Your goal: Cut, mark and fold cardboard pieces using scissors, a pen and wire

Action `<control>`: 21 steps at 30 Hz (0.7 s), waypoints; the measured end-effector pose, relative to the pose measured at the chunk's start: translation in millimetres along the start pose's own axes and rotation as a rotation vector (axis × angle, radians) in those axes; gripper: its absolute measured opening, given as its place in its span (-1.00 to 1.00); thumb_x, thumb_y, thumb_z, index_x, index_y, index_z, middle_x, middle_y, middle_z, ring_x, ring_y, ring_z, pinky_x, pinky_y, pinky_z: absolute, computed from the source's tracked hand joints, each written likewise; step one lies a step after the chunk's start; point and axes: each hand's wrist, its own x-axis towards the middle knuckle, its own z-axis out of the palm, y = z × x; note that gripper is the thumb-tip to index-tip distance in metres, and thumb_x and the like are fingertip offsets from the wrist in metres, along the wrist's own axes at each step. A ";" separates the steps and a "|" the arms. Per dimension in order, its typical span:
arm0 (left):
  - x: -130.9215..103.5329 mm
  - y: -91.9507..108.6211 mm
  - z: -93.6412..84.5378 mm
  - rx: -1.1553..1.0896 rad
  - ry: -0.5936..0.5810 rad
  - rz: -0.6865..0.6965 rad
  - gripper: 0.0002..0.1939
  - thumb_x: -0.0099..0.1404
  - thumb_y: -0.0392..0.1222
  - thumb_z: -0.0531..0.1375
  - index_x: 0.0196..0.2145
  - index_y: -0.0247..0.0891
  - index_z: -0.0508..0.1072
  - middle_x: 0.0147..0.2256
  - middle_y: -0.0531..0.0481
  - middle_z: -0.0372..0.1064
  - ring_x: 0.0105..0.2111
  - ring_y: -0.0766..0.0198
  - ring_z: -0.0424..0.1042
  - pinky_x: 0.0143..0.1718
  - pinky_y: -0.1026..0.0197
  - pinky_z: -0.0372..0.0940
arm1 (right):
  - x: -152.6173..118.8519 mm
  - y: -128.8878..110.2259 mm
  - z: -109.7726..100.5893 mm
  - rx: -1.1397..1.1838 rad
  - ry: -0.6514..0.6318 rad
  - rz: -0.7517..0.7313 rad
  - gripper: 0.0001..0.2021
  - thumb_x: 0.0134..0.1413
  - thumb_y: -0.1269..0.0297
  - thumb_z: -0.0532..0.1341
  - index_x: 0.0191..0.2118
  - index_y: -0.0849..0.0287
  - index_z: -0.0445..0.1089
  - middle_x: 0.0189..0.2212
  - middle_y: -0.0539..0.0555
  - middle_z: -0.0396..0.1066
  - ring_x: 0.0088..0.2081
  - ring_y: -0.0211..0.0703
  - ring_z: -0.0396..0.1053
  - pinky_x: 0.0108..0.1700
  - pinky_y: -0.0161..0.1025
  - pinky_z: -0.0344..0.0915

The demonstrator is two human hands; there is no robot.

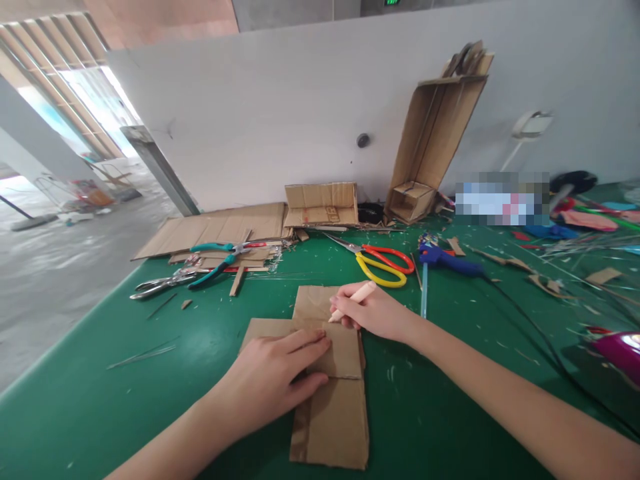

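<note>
Two flat cardboard pieces lie crossed in front of me on the green table. The upper cardboard piece (343, 353) runs sideways over the longer lower cardboard piece (333, 427). My left hand (280, 363) rests flat on the upper piece, fingers stretched out and pressing it down. In my right hand (357, 310) is a pale pen (357, 298), gripped between thumb and fingers. Its tip touches the cardboard near the upper piece's far edge, just beyond my left fingertips.
Scissors with red and yellow handles (385, 263) lie beyond my hands. Teal-handled pliers (215, 260) rest at the left by cardboard sheets (225, 223). A blue glue gun (450, 260) trails a black cord to the right. A tall cardboard structure (433, 133) leans on the wall.
</note>
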 end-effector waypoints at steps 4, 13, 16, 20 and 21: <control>0.1 0.1 0.4 -0.009 0.007 -0.008 -0.63 0.29 -0.12 0.11 0.05 -0.13 0.35 0.06 -0.02 0.35 -0.11 0.20 0.47 -0.17 0.20 0.42 | -0.6 1.0 -0.9 -0.004 -0.011 -0.007 -0.66 0.17 0.07 0.04 -0.47 0.20 0.33 -0.60 -0.02 0.34 -0.59 -0.36 0.20 -0.55 -0.38 0.09; -0.7 1.6 -0.9 0.001 -0.002 -0.025 -0.63 0.30 -0.10 0.09 0.05 -0.12 0.35 0.07 -0.01 0.34 -0.11 0.19 0.47 -0.18 0.20 0.42 | -8.7 -7.6 -17.2 -0.267 0.039 -0.082 -0.67 0.17 0.28 0.00 -0.58 0.19 0.31 -0.61 -0.01 0.37 -0.60 -0.35 0.22 -0.51 -0.34 0.10; -1.2 2.4 -1.6 -0.010 -0.015 -0.036 -0.63 0.30 -0.09 0.08 0.06 -0.10 0.34 0.08 0.01 0.33 -0.10 0.18 0.46 -0.15 0.15 0.42 | -11.2 -12.0 -22.4 -0.358 0.052 -0.095 -0.63 0.17 0.27 0.00 -0.63 0.19 0.25 -0.63 0.00 0.36 -0.60 -0.35 0.20 -0.52 -0.31 0.07; -1.5 2.7 -2.9 -0.027 -0.033 -0.052 -0.61 0.31 -0.08 0.06 0.08 -0.09 0.32 0.08 0.02 0.32 -0.10 0.17 0.45 -0.15 0.10 0.42 | -16.2 -12.3 -25.5 -0.347 0.105 -0.083 -0.60 0.22 0.15 -0.02 -0.59 0.18 0.27 -0.63 -0.02 0.33 -0.61 -0.35 0.16 -0.54 -0.31 0.04; -1.6 2.8 -3.2 -0.029 -0.035 -0.052 -0.61 0.31 -0.08 0.06 0.08 -0.09 0.31 0.08 0.01 0.32 -0.10 0.17 0.46 -0.15 0.11 0.42 | -18.4 -11.4 -25.4 -0.336 0.120 -0.080 -0.59 0.22 0.13 -0.02 -0.58 0.18 0.27 -0.62 -0.02 0.33 -0.59 -0.34 0.18 -0.54 -0.31 0.04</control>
